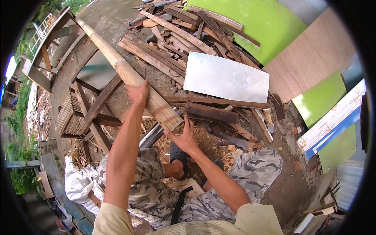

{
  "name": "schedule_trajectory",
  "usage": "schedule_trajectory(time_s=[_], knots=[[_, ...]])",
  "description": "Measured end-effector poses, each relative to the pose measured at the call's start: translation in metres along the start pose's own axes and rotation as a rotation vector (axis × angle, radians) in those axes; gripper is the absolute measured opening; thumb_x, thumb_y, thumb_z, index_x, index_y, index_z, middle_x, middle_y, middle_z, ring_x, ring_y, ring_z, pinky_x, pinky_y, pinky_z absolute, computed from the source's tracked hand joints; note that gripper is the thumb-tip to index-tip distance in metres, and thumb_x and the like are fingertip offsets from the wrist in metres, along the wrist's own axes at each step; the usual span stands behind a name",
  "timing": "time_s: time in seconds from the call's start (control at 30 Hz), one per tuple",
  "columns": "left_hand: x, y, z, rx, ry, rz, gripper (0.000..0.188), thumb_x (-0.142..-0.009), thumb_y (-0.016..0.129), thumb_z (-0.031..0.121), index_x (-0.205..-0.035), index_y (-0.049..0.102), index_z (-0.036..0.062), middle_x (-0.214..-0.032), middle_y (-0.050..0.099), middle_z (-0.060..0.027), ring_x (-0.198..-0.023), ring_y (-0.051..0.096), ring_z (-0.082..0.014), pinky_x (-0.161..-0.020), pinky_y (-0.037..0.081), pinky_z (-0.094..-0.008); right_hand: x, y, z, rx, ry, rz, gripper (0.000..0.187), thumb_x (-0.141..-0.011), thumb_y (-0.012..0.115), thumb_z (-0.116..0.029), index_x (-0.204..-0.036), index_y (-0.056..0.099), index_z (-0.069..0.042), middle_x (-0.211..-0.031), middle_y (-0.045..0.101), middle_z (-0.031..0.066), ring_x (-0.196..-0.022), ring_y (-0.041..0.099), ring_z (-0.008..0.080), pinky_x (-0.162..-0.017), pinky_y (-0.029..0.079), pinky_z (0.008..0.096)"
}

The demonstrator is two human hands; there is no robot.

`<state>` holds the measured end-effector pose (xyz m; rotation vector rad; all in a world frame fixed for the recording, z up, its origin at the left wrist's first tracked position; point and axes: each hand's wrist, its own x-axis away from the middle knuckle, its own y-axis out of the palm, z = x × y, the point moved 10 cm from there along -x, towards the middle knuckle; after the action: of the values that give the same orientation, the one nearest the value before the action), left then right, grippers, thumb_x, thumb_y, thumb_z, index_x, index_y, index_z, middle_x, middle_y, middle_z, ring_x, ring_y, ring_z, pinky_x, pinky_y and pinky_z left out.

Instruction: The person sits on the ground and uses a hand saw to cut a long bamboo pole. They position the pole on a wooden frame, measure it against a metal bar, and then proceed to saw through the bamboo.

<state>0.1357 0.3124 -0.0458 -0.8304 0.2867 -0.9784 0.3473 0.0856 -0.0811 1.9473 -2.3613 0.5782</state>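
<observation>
Bamboo [126,69] slants left of the white panel [227,77] in the head view; the left hand [138,94] grips it, fingers wrapped; the right hand [186,138], nearer than the panel, grips its near end between thumb and fingers; scrap wood [178,32] lies beyond the panel.

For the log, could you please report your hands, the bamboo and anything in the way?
Left hand on bamboo pole, right hand at its near end. Pole slanting away leftward. Crossed wooden frame close by, contact unclear.
</observation>
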Motion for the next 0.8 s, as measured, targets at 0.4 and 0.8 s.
schedule_trajectory(time_s=[0.4, 0.8], knots=[[0.003, 0.013, -0.007, 0.211, -0.136, -0.051, 0.095, -0.065, 0.088, 0.04, -0.129, 0.044, -0.0141, -0.12, 0.062, -0.0279, -0.104, 0.067, -0.0351, -0.092, 0.053, -0.0426, -0.015, -0.015, 0.003, -0.54, 0.288, -0.138, 0.046, -0.09, 0.079, -0.023, -0.126, 0.063, 0.001, -0.097, 0.072, 0.0065, -0.084, 0.067, 0.0125, -0.074, 0.056, 0.0286], [-0.008, 0.022, -0.013, 0.256, -0.119, -0.122, 0.103, -0.066, 0.086, 0.043, -0.136, 0.036, -0.0138, -0.129, 0.057, -0.032, -0.116, 0.061, -0.0402, -0.103, 0.046, -0.0437, -0.02, -0.035, -0.008, 0.052, -0.084, 0.09, 0.063, -0.086, 0.078, -0.044, -0.124, 0.059, 0.004, -0.108, 0.069, 0.0142, -0.1, 0.065, 0.0231, -0.089, 0.052, 0.0376]])
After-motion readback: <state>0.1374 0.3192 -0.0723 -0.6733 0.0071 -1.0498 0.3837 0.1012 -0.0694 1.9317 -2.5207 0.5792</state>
